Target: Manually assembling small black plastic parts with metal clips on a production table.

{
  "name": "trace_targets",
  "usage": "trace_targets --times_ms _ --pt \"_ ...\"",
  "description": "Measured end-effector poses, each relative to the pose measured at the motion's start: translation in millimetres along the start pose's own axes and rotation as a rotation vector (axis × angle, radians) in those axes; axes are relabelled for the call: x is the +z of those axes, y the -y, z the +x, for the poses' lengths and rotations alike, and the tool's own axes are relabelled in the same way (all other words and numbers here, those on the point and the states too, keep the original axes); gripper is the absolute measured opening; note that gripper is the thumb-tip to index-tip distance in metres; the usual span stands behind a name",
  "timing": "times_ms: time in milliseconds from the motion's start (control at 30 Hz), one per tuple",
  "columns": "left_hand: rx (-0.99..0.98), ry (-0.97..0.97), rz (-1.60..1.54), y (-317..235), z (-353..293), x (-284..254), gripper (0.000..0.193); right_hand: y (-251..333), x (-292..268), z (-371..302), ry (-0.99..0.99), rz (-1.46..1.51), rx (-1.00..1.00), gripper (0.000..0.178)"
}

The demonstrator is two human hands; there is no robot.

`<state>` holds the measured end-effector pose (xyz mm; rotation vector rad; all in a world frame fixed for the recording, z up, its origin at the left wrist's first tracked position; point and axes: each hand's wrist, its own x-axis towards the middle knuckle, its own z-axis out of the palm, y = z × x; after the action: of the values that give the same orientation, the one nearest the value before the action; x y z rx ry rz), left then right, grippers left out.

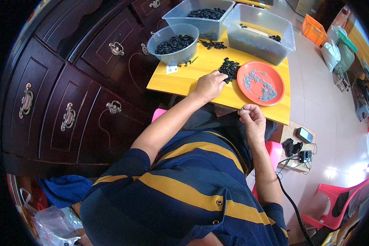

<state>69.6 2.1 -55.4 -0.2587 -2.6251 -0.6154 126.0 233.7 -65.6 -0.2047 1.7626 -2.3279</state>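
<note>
My left hand [211,85] rests over the yellow table, its fingertips at the near edge of a pile of small black parts [229,69]. Its fingers are bent together, and whatever lies between them is hidden. Just off the table's front edge, my right hand [253,117] pinches a tiny item between thumb and forefinger, too small to name. An orange-red plate [242,91] sits right of the black pile, above my right hand. Many small silvery metal pieces [268,92] are spread on it.
A round clear tub [152,50] of black parts stands at the table's left. Two clear bins [255,46] stand at the back. Loose black pieces [212,44] lie between them. Dark wooden drawers [90,53] line the left; a pink chair [332,201] is at lower right.
</note>
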Motion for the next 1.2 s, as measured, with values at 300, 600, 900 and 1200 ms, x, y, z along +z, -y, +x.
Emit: trace_targets --times_ms 300,600,900,1200 --pt "0.071 -0.124 -0.233 -14.1 -4.5 -4.7 0.008 2.2 2.2 -0.8 -0.012 0.016 0.02 0.015" --pt "-0.357 0.122 -1.117 -56.9 -37.3 -18.5 0.019 7.9 0.9 -2.1 -0.002 0.04 0.032 0.015" --pt "-0.33 0.323 -1.16 -65.6 -47.3 -11.1 0.021 8.4 1.6 -1.3 -0.006 0.15 0.077 0.016" --pt "-0.286 0.374 -1.151 -70.1 -47.5 -11.1 0.025 -0.7 -4.9 3.5 0.003 0.252 0.042 0.015"
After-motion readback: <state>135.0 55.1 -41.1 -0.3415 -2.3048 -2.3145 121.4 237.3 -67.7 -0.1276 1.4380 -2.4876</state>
